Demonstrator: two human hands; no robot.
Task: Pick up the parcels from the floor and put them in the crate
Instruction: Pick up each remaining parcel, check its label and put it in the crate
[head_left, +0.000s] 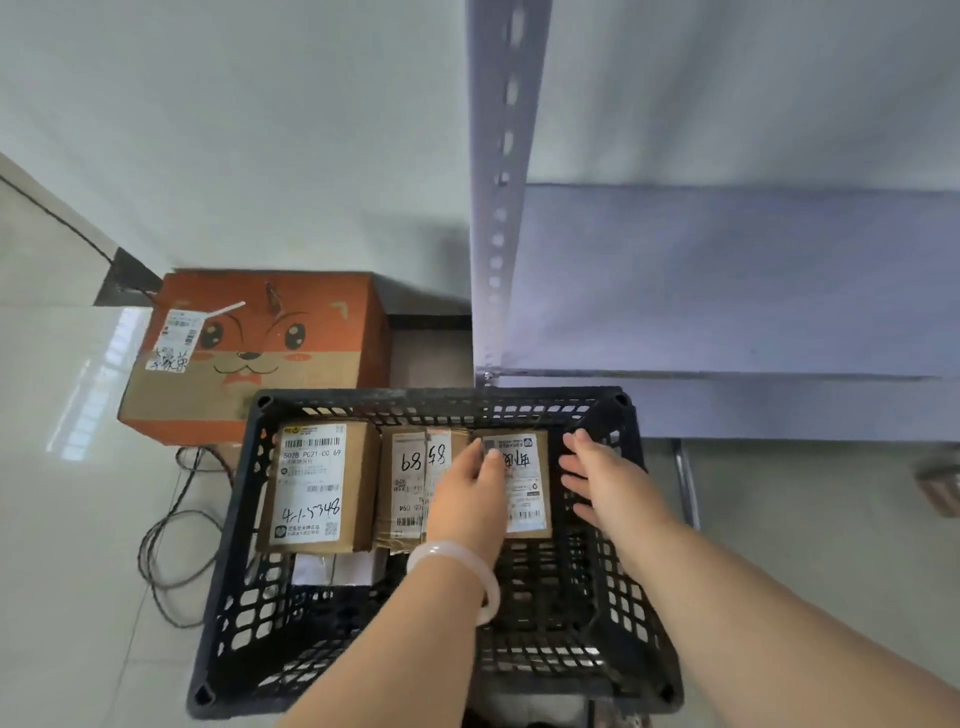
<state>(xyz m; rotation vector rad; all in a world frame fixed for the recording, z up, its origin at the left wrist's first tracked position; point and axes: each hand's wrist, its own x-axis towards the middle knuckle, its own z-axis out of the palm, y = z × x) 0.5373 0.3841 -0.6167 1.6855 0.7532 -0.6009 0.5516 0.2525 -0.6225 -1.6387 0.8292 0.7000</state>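
A black plastic crate (239, 597) stands on the floor and holds several brown cardboard parcels with white labels. The largest parcel (317, 483) lies at the left, two narrow ones (408, 478) in the middle, and a small one (524, 483) at the right. My left hand (470, 499), with a pale bangle on the wrist, lies with its fingers on the small parcel's label. My right hand (597, 478) hovers beside that parcel's right edge with straight, spread fingers, holding nothing.
An orange cardboard box with a cartoon face (260, 353) stands behind the crate at the left. Dark cables (171, 545) loop on the tiled floor to the left. A grey metal shelf post (496, 208) and shelf rise at the right.
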